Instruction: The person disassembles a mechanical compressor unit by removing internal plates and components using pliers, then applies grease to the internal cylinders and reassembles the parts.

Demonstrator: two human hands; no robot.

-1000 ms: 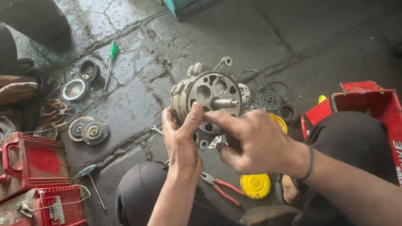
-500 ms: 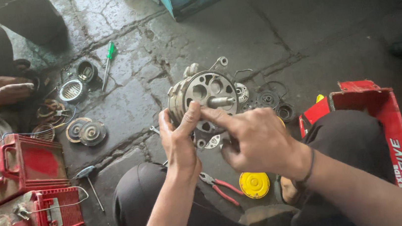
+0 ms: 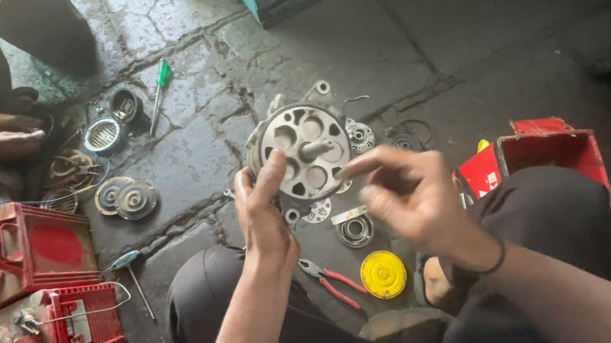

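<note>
Grey round perforated metal housing (image 3: pixel 305 150), stripped, is held upright above the cracked concrete floor (image 3: pixel 459 49) by the left hand (image 3: pixel 263 215); the right hand (image 3: pixel 406 191), loosely curled and empty, hovers beside it; parts remain scattered.

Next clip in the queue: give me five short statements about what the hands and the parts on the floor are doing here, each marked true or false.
1. The left hand grips the round metal housing at its edge. True.
2. The right hand clasps the housing's central shaft. False: it is off the housing, to its right, fingers loosely curled.
3. A yellow disc lies on the floor between the person's knees. True.
4. The red-handled pliers are held in the right hand. False: they lie on the floor beside the yellow disc.
5. A green-handled screwdriver lies on the cracked floor, up left of the housing. True.
</note>
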